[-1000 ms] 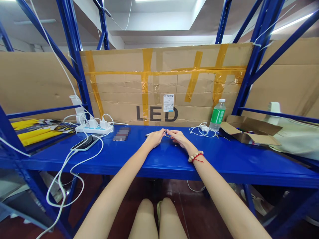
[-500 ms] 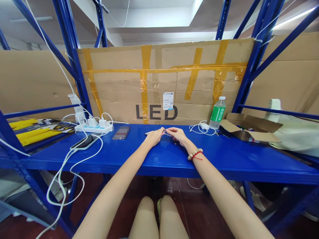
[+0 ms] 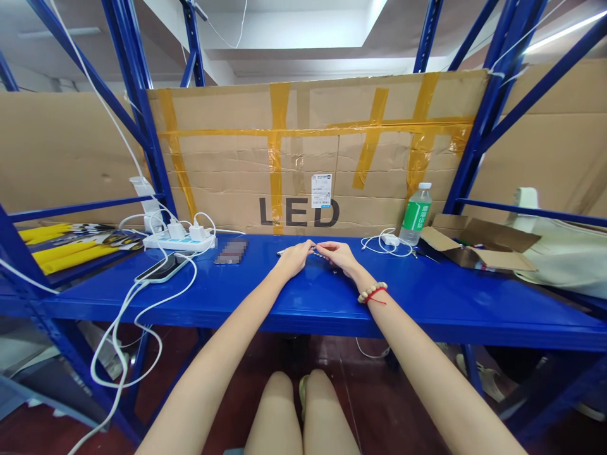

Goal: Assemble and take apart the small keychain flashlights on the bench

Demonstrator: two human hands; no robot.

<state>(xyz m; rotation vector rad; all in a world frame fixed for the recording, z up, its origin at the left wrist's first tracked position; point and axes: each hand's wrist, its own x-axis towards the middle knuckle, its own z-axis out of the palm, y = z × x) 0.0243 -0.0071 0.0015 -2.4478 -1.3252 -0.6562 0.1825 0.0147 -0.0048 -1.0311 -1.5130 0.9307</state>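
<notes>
Over the middle of the blue table [image 3: 303, 309], my left hand [image 3: 294, 258] and my right hand [image 3: 339, 256] meet with fingertips almost touching. Both hands are closed in a pinch on a thin strand with light and dark spots [image 3: 321, 255], a short stretch of which shows between them. Its exact kind is too small to make out. From the left side of my left hand sticks out the end of a slim whitish, pen-like stick [image 3: 280, 253]; the rest is hidden. A beaded bracelet and a red cord circle my right wrist.
To the left are a power strip [image 3: 183, 241] with chargers, a phone [image 3: 164, 268], a blurred flat item [image 3: 231, 251] and looping white cables. On the right stand a coiled cable [image 3: 389, 241], a green-labelled bottle [image 3: 416, 215] and an open cardboard box [image 3: 474, 243]. Taped cardboard [image 3: 227, 164] closes the back.
Both hands stay pinched together at nearly the same spot, with only slight finger movement. The whole view has shifted very slightly.
</notes>
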